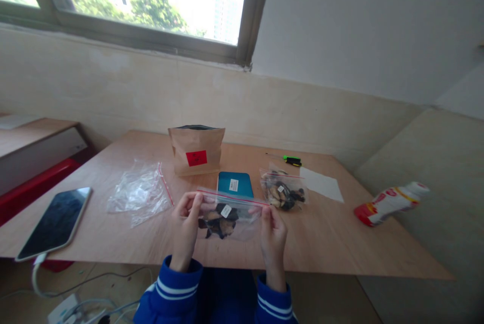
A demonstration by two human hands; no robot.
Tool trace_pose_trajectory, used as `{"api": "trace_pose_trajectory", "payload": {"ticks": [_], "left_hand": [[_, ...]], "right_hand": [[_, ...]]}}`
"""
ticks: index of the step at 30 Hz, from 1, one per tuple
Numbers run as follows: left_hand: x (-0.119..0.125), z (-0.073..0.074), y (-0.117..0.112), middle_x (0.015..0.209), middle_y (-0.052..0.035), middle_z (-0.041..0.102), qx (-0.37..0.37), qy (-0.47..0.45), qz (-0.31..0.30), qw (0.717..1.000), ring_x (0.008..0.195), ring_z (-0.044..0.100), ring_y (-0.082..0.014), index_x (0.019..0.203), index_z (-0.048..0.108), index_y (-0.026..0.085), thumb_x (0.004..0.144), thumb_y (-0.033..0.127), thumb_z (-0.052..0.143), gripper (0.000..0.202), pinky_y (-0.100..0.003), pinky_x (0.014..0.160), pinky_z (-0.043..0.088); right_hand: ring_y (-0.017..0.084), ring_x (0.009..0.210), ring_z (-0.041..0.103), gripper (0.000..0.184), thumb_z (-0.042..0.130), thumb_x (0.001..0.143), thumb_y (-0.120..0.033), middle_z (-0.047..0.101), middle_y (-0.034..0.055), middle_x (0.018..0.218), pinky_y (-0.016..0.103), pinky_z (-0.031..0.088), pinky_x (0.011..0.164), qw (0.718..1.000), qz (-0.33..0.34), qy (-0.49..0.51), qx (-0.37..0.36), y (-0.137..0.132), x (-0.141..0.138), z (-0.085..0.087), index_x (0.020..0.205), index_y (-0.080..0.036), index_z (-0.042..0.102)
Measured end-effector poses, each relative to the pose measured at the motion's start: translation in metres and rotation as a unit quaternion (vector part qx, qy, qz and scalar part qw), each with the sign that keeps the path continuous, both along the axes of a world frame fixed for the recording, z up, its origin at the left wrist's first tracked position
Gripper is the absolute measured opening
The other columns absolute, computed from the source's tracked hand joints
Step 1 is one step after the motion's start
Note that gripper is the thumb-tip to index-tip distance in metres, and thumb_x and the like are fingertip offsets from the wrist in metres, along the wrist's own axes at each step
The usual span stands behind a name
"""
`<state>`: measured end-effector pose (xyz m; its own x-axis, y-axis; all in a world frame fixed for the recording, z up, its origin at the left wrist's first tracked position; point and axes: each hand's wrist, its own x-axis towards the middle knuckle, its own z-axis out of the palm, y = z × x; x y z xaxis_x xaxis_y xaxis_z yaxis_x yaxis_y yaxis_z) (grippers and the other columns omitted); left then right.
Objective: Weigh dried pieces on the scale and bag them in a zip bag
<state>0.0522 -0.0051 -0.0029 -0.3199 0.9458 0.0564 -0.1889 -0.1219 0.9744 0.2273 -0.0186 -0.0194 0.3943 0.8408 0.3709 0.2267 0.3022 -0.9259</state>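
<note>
Nearest the camera, two blue sleeves with white stripes lead up to the hands, which hold a clear zip bag point(227, 215) stretched between them above the near edge of the wooden table point(340, 243). The left hand point(187, 228) pinches the bag's left top corner and the right hand point(273, 236) pinches its right top corner, so the hands stand apart with the bag's red seal line running from one to the other; dark pieces and a small white label show inside the bag, between the two hands. Just beyond the bag lies a teal tin point(235, 184) with a white sticker. To its right sits a second filled zip bag point(283, 193), and to its left a heap of empty clear bags point(139, 193). A phone point(56, 222) lies at the table's left edge, on a cable. Farther back stands a brown paper pouch point(196, 150) with a red label, a green-handled screwdriver point(289, 160) and a white sheet point(321, 183). A bottle point(389, 203) lies off to the right.
</note>
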Motion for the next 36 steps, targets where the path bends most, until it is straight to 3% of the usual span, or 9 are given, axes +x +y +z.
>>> {"api": "trace_pose_trajectory", "payload": {"ticks": [9, 14, 21, 24, 29, 33, 36], "left_hand": [[-0.008, -0.003, 0.003, 0.062, 0.0023, 0.063, 0.006, 0.018, -0.035, 0.999, 0.051, 0.058, -0.0109, 0.08, 0.062, 0.018, 0.08, 0.048, 0.063, 0.03, -0.018, 0.043, 0.044], [-0.009, -0.002, 0.003, 0.066, 0.001, 0.064, 0.036, 0.058, -0.017, 0.998, 0.059, 0.062, -0.0121, 0.076, 0.062, 0.017, 0.079, 0.045, 0.065, 0.028, -0.019, 0.052, 0.048], [-0.01, -0.003, 0.001, 0.06, 0.003, 0.062, 0.037, 0.08, 0.022, 0.996, 0.052, 0.061, -0.0128, 0.078, 0.061, 0.018, 0.078, 0.046, 0.064, 0.028, -0.019, 0.043, 0.045], [-0.009, -0.004, 0.001, 0.059, 0.0026, 0.064, 0.042, 0.076, 0.027, 0.996, 0.049, 0.062, -0.0136, 0.079, 0.059, 0.019, 0.08, 0.046, 0.063, 0.028, -0.02, 0.043, 0.046], [-0.007, -0.004, 0.001, 0.067, -0.0006, 0.07, 0.069, 0.068, 0.009, 0.995, 0.059, 0.067, -0.0147, 0.08, 0.058, 0.018, 0.085, 0.044, 0.058, 0.026, -0.022, 0.053, 0.052], [-0.007, -0.007, 0.002, 0.063, 0.0014, 0.067, 0.09, 0.067, -0.02, 0.993, 0.058, 0.064, -0.0121, 0.079, 0.057, 0.019, 0.087, 0.044, 0.056, 0.026, -0.021, 0.056, 0.051], [-0.008, -0.008, 0.002, 0.071, 0.0002, 0.07, 0.095, 0.045, -0.072, 0.992, 0.063, 0.067, -0.0128, 0.084, 0.057, 0.019, 0.084, 0.043, 0.061, 0.024, -0.021, 0.055, 0.052]], "right_hand": [[0.018, 0.061, 0.062, 0.05, 0.044, 0.09, -0.059, 0.069, 0.005, 0.065, 0.027, 0.048, 0.059, 1.0, -0.017, -0.005, -0.015, -0.004, 0.001, 0.004, 0.069, -0.018, 0.064], [0.017, 0.062, 0.062, 0.043, 0.047, 0.091, -0.053, 0.069, 0.0051, 0.07, 0.025, 0.047, 0.058, 0.999, -0.029, -0.009, -0.013, -0.004, 0.0, 0.003, 0.073, -0.018, 0.065], [0.016, 0.067, 0.062, 0.04, 0.048, 0.091, -0.048, 0.07, 0.0049, 0.072, 0.026, 0.048, 0.065, 1.0, -0.018, 0.003, -0.006, -0.004, -0.002, 0.002, 0.072, -0.018, 0.065], [0.016, 0.068, 0.064, 0.04, 0.048, 0.091, -0.051, 0.072, 0.0053, 0.074, 0.027, 0.049, 0.068, 0.999, 0.015, 0.051, -0.005, -0.002, -0.005, 0.001, 0.073, -0.018, 0.062], [0.016, 0.061, 0.065, 0.035, 0.068, 0.076, -0.05, 0.071, 0.0006, 0.064, 0.026, 0.049, 0.063, 0.987, 0.077, 0.138, -0.024, 0.004, -0.01, -0.001, 0.09, -0.019, 0.059], [0.015, 0.059, 0.063, 0.033, 0.071, 0.074, -0.05, 0.068, 0.0003, 0.06, 0.026, 0.048, 0.062, 0.984, 0.075, 0.156, -0.047, 0.006, -0.011, -0.001, 0.076, -0.018, 0.062], [0.014, 0.062, 0.062, 0.033, 0.072, 0.072, -0.048, 0.067, -0.0002, 0.059, 0.027, 0.048, 0.069, 0.985, 0.05, 0.157, -0.045, 0.005, -0.012, 0.001, 0.065, -0.018, 0.062]]}}
